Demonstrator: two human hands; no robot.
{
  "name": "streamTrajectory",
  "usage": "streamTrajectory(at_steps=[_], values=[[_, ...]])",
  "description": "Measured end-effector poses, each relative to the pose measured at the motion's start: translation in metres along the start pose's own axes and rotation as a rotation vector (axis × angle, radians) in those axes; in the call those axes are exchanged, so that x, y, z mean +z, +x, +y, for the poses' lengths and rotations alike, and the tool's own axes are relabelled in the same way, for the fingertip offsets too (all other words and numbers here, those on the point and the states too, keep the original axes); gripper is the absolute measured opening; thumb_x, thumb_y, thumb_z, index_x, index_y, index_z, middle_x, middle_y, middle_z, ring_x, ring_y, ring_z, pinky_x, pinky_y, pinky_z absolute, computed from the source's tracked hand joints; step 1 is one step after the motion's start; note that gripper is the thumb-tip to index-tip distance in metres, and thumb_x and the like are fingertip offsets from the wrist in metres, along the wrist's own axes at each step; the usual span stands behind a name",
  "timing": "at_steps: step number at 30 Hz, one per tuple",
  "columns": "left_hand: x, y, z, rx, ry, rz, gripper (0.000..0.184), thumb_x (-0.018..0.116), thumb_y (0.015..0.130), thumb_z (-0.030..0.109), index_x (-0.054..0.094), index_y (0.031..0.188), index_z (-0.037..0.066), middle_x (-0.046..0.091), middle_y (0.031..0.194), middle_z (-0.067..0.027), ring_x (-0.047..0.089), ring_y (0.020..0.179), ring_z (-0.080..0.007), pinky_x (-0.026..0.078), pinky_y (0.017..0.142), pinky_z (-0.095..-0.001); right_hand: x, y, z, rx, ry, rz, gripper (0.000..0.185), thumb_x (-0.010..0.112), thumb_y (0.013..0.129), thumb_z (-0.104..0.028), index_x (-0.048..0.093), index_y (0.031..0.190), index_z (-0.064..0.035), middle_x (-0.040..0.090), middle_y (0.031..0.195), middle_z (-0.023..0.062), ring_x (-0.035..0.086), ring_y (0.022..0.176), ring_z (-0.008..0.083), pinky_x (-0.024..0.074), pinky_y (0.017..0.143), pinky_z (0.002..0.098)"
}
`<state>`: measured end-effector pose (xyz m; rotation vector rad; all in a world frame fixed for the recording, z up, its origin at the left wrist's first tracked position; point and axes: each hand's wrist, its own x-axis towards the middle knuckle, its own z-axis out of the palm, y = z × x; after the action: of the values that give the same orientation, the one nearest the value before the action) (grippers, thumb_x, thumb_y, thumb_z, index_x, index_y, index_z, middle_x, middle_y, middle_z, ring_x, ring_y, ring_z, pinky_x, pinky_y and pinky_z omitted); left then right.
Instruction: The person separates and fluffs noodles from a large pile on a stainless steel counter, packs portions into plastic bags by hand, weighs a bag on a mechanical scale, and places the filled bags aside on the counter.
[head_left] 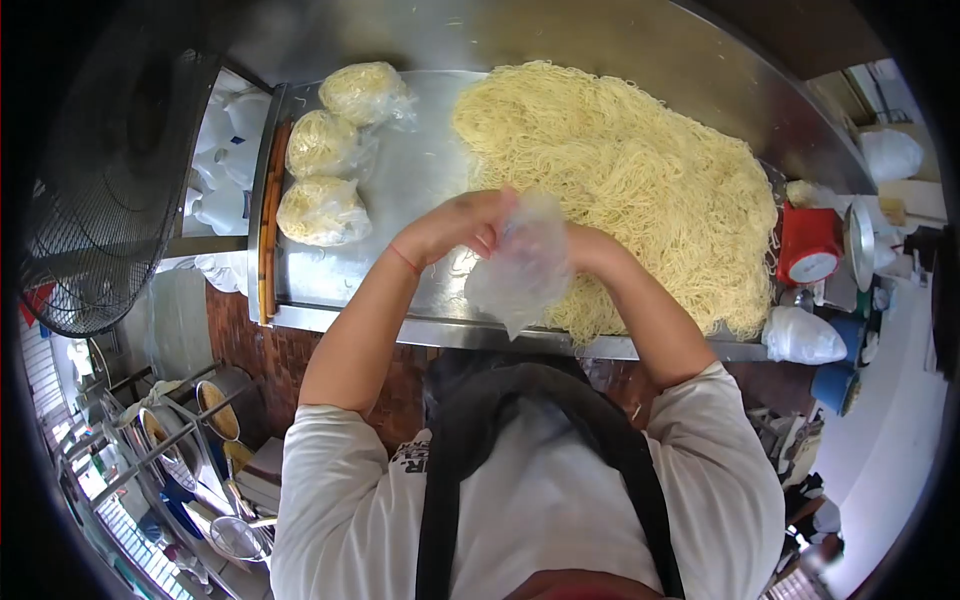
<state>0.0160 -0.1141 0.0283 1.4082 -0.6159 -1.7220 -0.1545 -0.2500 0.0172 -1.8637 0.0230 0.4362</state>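
Observation:
A clear plastic bag (508, 285) hangs between my hands above the front of the metal table. My left hand (465, 225) is closed on the bag's upper edge. My right hand (548, 240) is behind or inside the bag; its fingers show only as a blur through the plastic. Just beyond and to the right lies a large heap of pale yellow noodles (620, 190). Three tied bags of noodles stand in a column along the table's left side: a far one (358, 93), a middle one (322, 144) and a near one (322, 211).
The steel table (420, 120) has a raised back wall and wooden sticks (270, 220) along its left edge. A red scale (808, 245) and a white plastic bag (803, 336) sit at the right. A large fan (110, 190) stands left. Pots and strainers (235, 538) fill a rack lower left.

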Motion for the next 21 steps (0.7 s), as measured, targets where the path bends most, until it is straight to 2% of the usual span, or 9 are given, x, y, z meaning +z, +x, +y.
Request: streamTrajectory(at_steps=[3,4,9,10,12,14,15,17,21], values=[[-0.006,0.000,-0.006,0.137,0.223,0.181,0.017,0.060,0.096,0.016,0.065,0.108,0.005,0.065,0.089,-0.0007,0.057,0.074,-0.0067,0.050,0.063,-0.0260,0.004,0.017,-0.034,0.074,-0.226,0.137,0.026,0.065,0.085,-0.012,0.063,0.110,-0.0049,0.065,0.105,0.0125,0.063,0.098,0.0266,0.0501,0.088,0.0353],[-0.014,-0.001,-0.012,0.211,0.166,0.271,0.016,0.060,0.095,0.013,0.066,0.108,0.005,0.064,0.087,0.0000,0.056,0.073,-0.0062,0.048,0.061,-0.0252,0.002,0.019,-0.027,-0.009,-0.251,0.194,0.027,0.065,0.085,-0.011,0.062,0.111,-0.0052,0.065,0.107,0.0132,0.062,0.101,0.0281,0.0494,0.090,0.0369],[-0.050,-0.057,-0.031,0.384,0.058,0.789,0.028,0.056,0.092,-0.002,0.068,0.114,0.010,0.059,0.078,0.0014,0.051,0.066,-0.0052,0.044,0.055,-0.0222,-0.039,0.031,0.033,-0.313,-0.387,0.487,0.038,0.068,0.088,-0.012,0.059,0.124,-0.0059,0.055,0.130,0.0188,0.054,0.118,0.0317,0.0454,0.101,0.0415],[-0.059,-0.067,-0.043,0.381,0.059,0.869,0.030,0.055,0.092,-0.003,0.067,0.117,0.009,0.058,0.078,0.0019,0.051,0.067,-0.0045,0.045,0.056,-0.0214,-0.047,0.045,0.039,-0.152,-0.488,0.545,0.043,0.070,0.086,-0.012,0.057,0.127,-0.0072,0.053,0.132,0.0192,0.052,0.121,0.0324,0.0448,0.102,0.0425],[-0.052,-0.083,-0.056,0.369,0.006,0.782,0.027,0.056,0.093,-0.002,0.068,0.116,0.004,0.065,0.092,-0.0010,0.058,0.080,-0.0068,0.048,0.068,-0.0213,-0.060,0.076,0.051,0.186,-0.680,0.655,0.054,0.073,0.083,-0.014,0.055,0.133,-0.0100,0.050,0.135,0.0202,0.048,0.127,0.0337,0.0436,0.104,0.0446],[-0.020,-0.089,-0.048,0.418,-0.128,0.670,0.024,0.056,0.094,0.000,0.069,0.114,0.002,0.067,0.100,-0.0031,0.061,0.089,-0.0085,0.049,0.074,-0.0217,-0.064,0.123,0.104,0.171,-1.056,0.748,0.059,0.067,0.084,-0.007,0.051,0.140,-0.0113,0.050,0.132,0.0229,0.048,0.125,0.0345,0.0436,0.102,0.0449],[-0.011,-0.095,-0.044,0.387,-0.236,0.560,0.025,0.059,0.093,0.001,0.068,0.117,0.000,0.068,0.112,-0.0053,0.061,0.100,-0.0112,0.049,0.081,-0.0227,-0.069,0.139,0.106,0.250,-1.047,0.696,0.062,0.071,0.082,-0.011,0.050,0.140,-0.0119,0.051,0.134,0.0226,0.048,0.126,0.0352,0.0445,0.102,0.0461],[-0.007,-0.101,-0.051,0.340,-0.374,0.531,0.029,0.062,0.092,0.002,0.065,0.121,-0.001,0.068,0.108,-0.0052,0.062,0.095,-0.0104,0.049,0.080,-0.0226,-0.082,0.160,0.103,0.409,-1.030,0.589,0.070,0.077,0.078,-0.018,0.049,0.142,-0.0130,0.051,0.136,0.0220,0.049,0.128,0.0366,0.0462,0.100,0.0485],[-0.013,-0.104,-0.080,0.236,-0.310,0.647,0.035,0.063,0.091,-0.003,0.059,0.126,-0.001,0.070,0.096,-0.0040,0.061,0.077,-0.0075,0.051,0.073,-0.0221,-0.088,0.173,0.123,0.324,-0.839,0.447,0.069,0.078,0.078,-0.020,0.051,0.141,-0.0117,0.061,0.126,0.0185,0.060,0.116,0.0330,0.0487,0.097,0.0469]])
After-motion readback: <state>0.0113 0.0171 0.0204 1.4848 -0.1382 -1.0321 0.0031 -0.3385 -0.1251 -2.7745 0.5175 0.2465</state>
